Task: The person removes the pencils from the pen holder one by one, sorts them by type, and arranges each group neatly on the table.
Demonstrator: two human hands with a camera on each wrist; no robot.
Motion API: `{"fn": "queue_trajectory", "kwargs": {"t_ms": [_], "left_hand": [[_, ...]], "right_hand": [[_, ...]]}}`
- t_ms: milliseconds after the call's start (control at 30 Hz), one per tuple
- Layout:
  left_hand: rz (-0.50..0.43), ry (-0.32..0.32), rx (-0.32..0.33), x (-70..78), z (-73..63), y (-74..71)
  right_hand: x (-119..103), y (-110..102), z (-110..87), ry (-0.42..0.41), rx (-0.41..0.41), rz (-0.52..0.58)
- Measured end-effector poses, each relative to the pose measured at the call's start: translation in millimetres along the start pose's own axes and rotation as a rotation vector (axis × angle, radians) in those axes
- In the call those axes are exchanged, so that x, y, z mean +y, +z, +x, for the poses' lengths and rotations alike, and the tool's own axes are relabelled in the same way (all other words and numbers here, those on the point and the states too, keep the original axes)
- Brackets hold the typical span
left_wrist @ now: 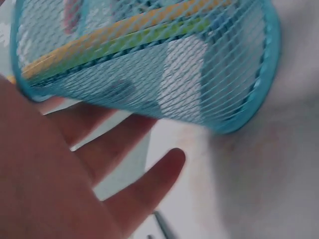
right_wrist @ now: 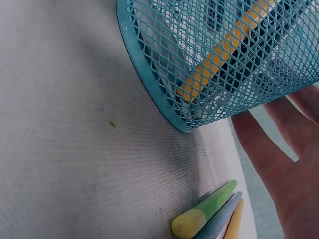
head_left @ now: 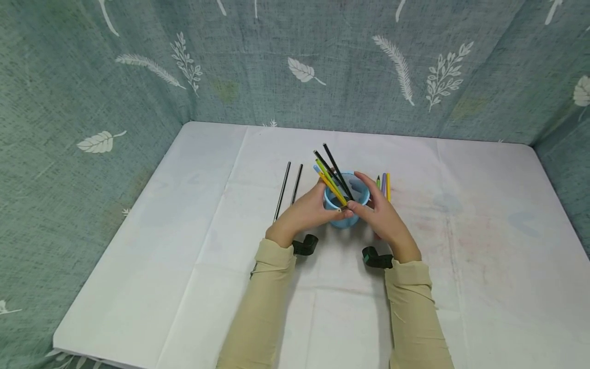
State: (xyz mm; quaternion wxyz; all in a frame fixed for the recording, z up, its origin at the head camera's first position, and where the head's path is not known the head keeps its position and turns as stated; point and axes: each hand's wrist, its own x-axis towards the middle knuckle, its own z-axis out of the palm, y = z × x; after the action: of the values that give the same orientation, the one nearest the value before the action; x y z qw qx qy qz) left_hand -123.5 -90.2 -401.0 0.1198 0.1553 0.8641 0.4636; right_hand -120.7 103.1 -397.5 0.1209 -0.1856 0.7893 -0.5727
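Note:
A light blue mesh pencil cup [head_left: 343,221] stands between my two hands near the middle of the table. Black pencils [head_left: 333,161], a yellow pencil [head_left: 330,187] and a green one lean out of it toward the upper left. My left hand [head_left: 305,211] grips the cup from its left side, thumb at the near rim. From the opposite side my right hand [head_left: 383,218] holds it, with its thumb also by the rim. In the left wrist view, fingers [left_wrist: 112,144] extend along the mesh wall. The right wrist view shows a yellow pencil [right_wrist: 214,59] through the mesh.
Two dark pencils [head_left: 282,189] lie on the white-covered table [head_left: 484,215] beside my left hand. Just beyond my right hand lie a green, a purple [head_left: 383,182] and a yellow pencil [head_left: 388,186]. Leaf-patterned grey-green cloth [head_left: 258,66] hangs behind and beside the table.

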Motion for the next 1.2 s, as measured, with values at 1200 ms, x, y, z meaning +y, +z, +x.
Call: {"fn": "queue_trajectory", "kwargs": {"t_ms": [1200], "left_hand": [[0.375,0.211,0.193,25.0,-28.6,-28.8]], "right_hand": [[-7,3,-3.1,0.026,0.014,-0.022]]}}
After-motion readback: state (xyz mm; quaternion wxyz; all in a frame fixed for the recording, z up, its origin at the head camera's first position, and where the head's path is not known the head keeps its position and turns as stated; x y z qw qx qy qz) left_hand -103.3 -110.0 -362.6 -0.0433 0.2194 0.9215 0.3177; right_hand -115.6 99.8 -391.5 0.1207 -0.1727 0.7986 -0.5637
